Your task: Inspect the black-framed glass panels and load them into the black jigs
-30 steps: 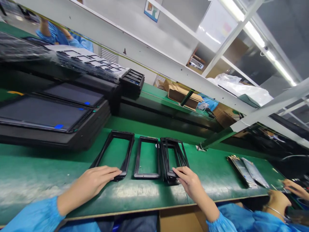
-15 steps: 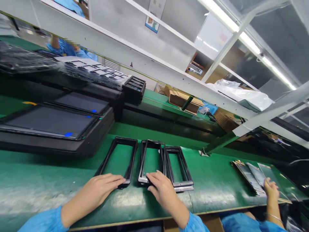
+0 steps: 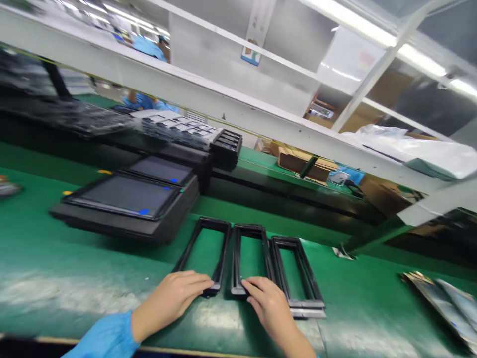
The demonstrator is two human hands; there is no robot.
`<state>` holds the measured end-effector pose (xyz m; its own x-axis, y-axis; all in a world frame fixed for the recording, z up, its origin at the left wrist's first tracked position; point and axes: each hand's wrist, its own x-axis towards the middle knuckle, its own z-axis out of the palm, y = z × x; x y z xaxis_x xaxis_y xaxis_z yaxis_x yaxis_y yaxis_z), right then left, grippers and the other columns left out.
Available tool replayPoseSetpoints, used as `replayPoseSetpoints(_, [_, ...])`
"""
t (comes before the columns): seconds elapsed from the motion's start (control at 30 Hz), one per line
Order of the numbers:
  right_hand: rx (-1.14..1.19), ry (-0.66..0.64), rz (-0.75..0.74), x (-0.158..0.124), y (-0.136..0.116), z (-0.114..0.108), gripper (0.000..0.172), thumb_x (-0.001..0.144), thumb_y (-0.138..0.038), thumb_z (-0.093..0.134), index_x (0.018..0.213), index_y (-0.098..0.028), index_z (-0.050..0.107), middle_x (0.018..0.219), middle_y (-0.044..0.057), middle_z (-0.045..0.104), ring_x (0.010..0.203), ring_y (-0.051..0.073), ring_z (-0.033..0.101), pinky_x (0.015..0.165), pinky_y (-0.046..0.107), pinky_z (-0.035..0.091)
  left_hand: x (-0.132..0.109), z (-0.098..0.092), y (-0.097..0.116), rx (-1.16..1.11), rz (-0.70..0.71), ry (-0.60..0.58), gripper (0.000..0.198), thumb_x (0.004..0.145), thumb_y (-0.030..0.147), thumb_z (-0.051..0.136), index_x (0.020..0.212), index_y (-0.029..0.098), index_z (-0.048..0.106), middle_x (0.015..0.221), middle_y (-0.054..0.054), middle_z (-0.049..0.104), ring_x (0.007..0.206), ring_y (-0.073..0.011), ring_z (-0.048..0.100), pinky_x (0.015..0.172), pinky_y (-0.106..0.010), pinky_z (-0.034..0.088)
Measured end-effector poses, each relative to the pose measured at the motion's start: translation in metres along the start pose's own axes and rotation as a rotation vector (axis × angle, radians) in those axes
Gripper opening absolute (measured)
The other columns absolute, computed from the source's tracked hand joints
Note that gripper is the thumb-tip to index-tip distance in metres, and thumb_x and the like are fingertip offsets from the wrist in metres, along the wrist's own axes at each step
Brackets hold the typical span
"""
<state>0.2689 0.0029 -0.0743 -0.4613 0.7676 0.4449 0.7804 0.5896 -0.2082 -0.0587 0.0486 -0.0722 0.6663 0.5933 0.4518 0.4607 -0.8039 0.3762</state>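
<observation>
three black rectangular frames (image 3: 235, 263) lie side by side on the green table (image 3: 63, 258), low in the middle of the picture, with their long sides running away from the person. the left frame (image 3: 210, 223) and the middle frame (image 3: 249, 228) sit almost touching, and the right frame (image 3: 307, 271) sits just beside the middle one, slightly nearer the person. a pale grey bar shows under its near end, but whether another frame lies beneath is hard to tell.

the hands are apart, and neither is clamped on anything. the left hand (image 3: 169, 301) lies over the near end of the left frame, fingers stretched toward its corner. the right hand (image 3: 270, 303) rests its fingertips (image 3: 248, 284) on the near end of the middle frame, just beside the right frame. a blue sleeve (image 3: 104, 338) covers the left wrist at the bottom edge.

left of the frames, two dark screen panels (image 3: 124, 196) with blue dots sit on black trays (image 3: 122, 226). a shiny stack of panels (image 3: 439, 308) lies at the lower right – slightly blurred – and a person in blue (image 3: 143, 102) works at the upper left, beyond a white shelf (image 3: 223, 112).
</observation>
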Motion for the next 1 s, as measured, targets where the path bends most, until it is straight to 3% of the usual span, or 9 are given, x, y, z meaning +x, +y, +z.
replayPoseSetpoints(0.17, [-0.033, 0.043, -0.029, 0.002, 0.003, 0.018, 0.045, 0.096, -0.004, 0.051, 0.131, -0.025, 0.072, 0.11, 0.007, 0.081, 0.093, 0.025, 0.078, 0.081, 0.037, 0.065, 0.008, -0.004, 0.012, 0.008, -0.043, -0.061, 0.036, 0.105, 0.015, 0.051, 0.128, 0.028, 0.075, 0.119, -0.003, 0.084, 0.098, -0.0211, 0.08, 0.086, -0.031, 0.063])
replayPoseSetpoints(0.37, [-0.114, 0.017, -0.02, 0.006, -0.005, 0.022, 0.052, 0.091, -0.009, 0.061, 0.141, -0.024, 0.064, 0.114, 0.009, 0.079, 0.093, 0.03, 0.075, 0.081, 0.042, 0.062, 0.005, -0.004, 0.013, 0.003, -0.1, -0.085, 0.039, 0.099, 0.012, 0.056, 0.13, 0.029, 0.074, 0.121, -0.004, 0.083, 0.102, -0.0227, 0.079, 0.089, -0.033, 0.062])
replayPoseSetpoints(0.6, [-0.262, 0.006, -0.052, 0.012, -0.006, 0.032, 0.063, 0.087, 0.001, 0.057, 0.145, -0.021, 0.06, 0.091, 0.007, 0.075, 0.074, 0.028, 0.067, 0.067, 0.041, 0.055, 0.008, -0.001, 0.01, -0.004, -0.124, -0.051, 0.039, 0.099, 0.009, 0.054, 0.126, 0.028, 0.075, 0.116, -0.004, 0.084, 0.101, -0.0222, 0.08, 0.088, -0.033, 0.061])
replayPoseSetpoints(0.7, [-0.246, 0.013, -0.021, 0.016, -0.011, 0.029, 0.059, 0.09, -0.005, 0.058, 0.147, -0.021, 0.058, 0.104, 0.01, 0.077, 0.084, 0.03, 0.07, 0.074, 0.042, 0.058, 0.01, -0.002, 0.009, 0.027, -0.129, -0.057, 0.037, 0.099, 0.008, 0.055, 0.124, 0.026, 0.075, 0.118, -0.003, 0.084, 0.102, -0.0222, 0.08, 0.089, -0.033, 0.062])
replayPoseSetpoints(0.77, [-0.198, 0.032, -0.005, 0.016, -0.015, 0.021, 0.054, 0.093, -0.011, 0.059, 0.146, -0.019, 0.059, 0.121, 0.014, 0.076, 0.101, 0.032, 0.071, 0.087, 0.045, 0.06, 0.009, -0.003, 0.008, 0.046, -0.123, -0.067, 0.035, 0.1, 0.01, 0.055, 0.123, 0.026, 0.075, 0.119, -0.003, 0.084, 0.104, -0.0224, 0.08, 0.091, -0.033, 0.061])
replayPoseSetpoints(0.83, [-0.138, 0.057, -0.004, 0.016, -0.017, 0.012, 0.044, 0.096, -0.012, 0.06, 0.139, -0.018, 0.064, 0.127, 0.015, 0.075, 0.11, 0.032, 0.071, 0.1, 0.047, 0.059, 0.008, -0.003, 0.004, 0.055, -0.12, -0.071, 0.033, 0.101, 0.013, 0.055, 0.123, 0.027, 0.076, 0.12, -0.002, 0.084, 0.105, -0.0225, 0.08, 0.093, -0.032, 0.061])
replayPoseSetpoints(0.9, [-0.097, 0.072, -0.005, 0.015, -0.016, 0.004, 0.032, 0.098, -0.01, 0.06, 0.128, -0.018, 0.07, 0.118, 0.012, 0.077, 0.104, 0.028, 0.072, 0.098, 0.043, 0.06, 0.005, -0.001, -0.001, 0.06, -0.126, -0.067, 0.031, 0.102, 0.017, 0.057, 0.123, 0.027, 0.077, 0.12, -0.002, 0.084, 0.105, -0.0226, 0.08, 0.094, -0.031, 0.062])
replayPoseSetpoints(1.0, [-0.079, 0.078, 0.023, 0.014, -0.012, 0.001, 0.025, 0.1, -0.008, 0.062, 0.116, -0.02, 0.075, 0.106, 0.008, 0.079, 0.093, 0.022, 0.073, 0.082, 0.033, 0.062, 0.002, 0.004, -0.009, 0.069, -0.132, -0.047, 0.029, 0.103, 0.023, 0.059, 0.124, 0.03, 0.078, 0.121, 0.0, 0.084, 0.106, -0.0224, 0.081, 0.101, -0.033, 0.061])
